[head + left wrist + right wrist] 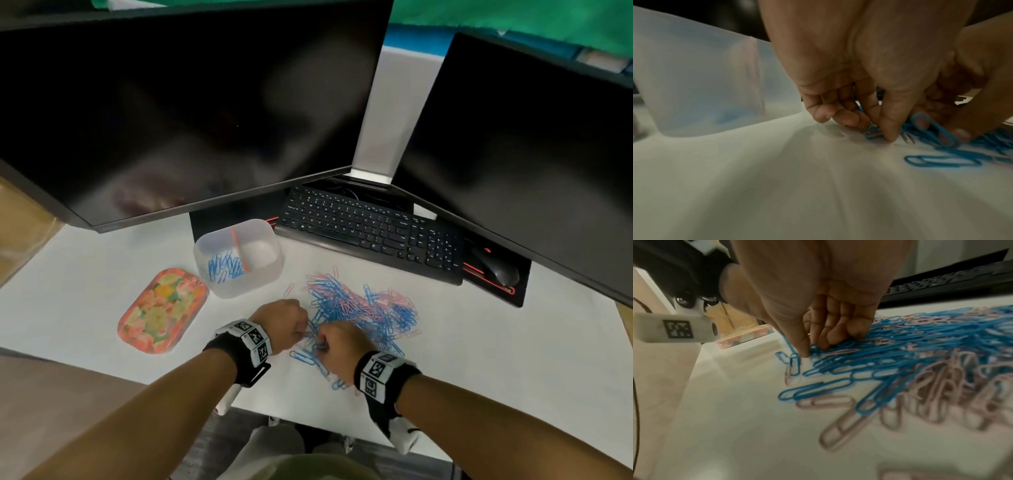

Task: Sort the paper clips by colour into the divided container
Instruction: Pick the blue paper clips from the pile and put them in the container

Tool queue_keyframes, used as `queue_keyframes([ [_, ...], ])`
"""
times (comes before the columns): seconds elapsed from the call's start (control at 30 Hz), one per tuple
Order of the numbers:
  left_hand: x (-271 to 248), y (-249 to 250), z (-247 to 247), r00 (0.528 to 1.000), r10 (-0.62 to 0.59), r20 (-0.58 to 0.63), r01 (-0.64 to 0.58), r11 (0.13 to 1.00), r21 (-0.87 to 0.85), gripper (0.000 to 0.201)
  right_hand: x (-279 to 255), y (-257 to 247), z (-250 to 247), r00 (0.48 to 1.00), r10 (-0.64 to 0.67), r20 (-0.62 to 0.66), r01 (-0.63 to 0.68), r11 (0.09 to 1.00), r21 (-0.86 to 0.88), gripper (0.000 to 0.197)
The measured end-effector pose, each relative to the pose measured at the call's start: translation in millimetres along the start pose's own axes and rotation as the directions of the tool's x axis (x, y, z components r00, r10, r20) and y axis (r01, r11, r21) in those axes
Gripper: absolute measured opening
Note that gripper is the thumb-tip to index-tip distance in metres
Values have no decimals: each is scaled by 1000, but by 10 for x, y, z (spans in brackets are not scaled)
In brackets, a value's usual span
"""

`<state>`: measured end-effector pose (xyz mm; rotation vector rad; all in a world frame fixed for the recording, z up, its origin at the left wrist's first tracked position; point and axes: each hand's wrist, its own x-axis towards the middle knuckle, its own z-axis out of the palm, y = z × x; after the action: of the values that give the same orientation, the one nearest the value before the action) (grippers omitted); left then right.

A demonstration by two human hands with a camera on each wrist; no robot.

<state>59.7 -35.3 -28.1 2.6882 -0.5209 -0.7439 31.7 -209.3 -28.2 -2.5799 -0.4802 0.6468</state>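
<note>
A loose pile of blue and pink paper clips (363, 311) lies on the white table (479, 359). Behind it to the left stands the translucent divided container (265, 274) with a pink divider. Blue clips (222, 265) fill its left compartment; the right one looks empty. Both hands work at the pile's near-left edge with curled fingers. My left hand (877, 129) pinches a blue clip (871, 134) against the table. My right hand (813, 348) pinches a blue clip (937, 129) among the tangled ones. In the head view, the left hand (301, 329) and right hand (323, 346) nearly touch.
A floral tray (162, 310) lies left of the container. A black keyboard (373, 233) and mouse (496, 267) sit behind the pile, under two dark monitors (191, 113) (520, 154). The table's front edge runs just below my wrists.
</note>
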Motion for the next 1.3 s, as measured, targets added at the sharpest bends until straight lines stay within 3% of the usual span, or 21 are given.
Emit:
queue_keyframes([
  [0.17,-51,-42,6,994,-21,-111,6,991,-132,4,51,-55,29,1000,13,-8,-13,1000,27,11],
  [0.3,-81,-90,6,978,-82,-191,19,949,-314,18,77,-46,-4,1000,13,17,-14,999,33,20],
  [0.4,-95,-108,0,975,-124,-184,31,899,-437,16,78,-22,-32,1000,-1,1,1,999,44,24],
  [0.6,-94,-165,-24,969,-183,-164,66,836,-545,35,91,38,-145,998,32,-54,-21,981,193,31],
  [0.77,-138,-172,-9,975,-193,-111,93,806,-584,28,133,48,-307,983,165,76,-182,886,426,29],
  [0.9,-161,-95,32,979,-198,-58,126,798,-589,26,165,-11,-373,955,206,212,-294,731,616,24],
  [0.93,-164,-77,41,978,-203,-44,141,803,-579,24,158,-31,-375,957,197,214,-288,750,596,21],
  [1.03,-196,-10,76,980,-197,5,172,842,-512,5,104,-50,-298,987,106,121,-142,926,350,12],
  [1.07,-215,15,90,982,-190,15,176,872,-457,8,76,-47,-261,993,62,97,-87,957,277,13],
  [1.17,-246,100,157,986,-165,36,169,963,-210,27,30,-2,-126,993,-85,79,79,994,73,16],
  [1.3,-223,146,232,979,-200,23,201,965,-166,17,33,56,-42,988,-146,51,147,989,-15,18],
])
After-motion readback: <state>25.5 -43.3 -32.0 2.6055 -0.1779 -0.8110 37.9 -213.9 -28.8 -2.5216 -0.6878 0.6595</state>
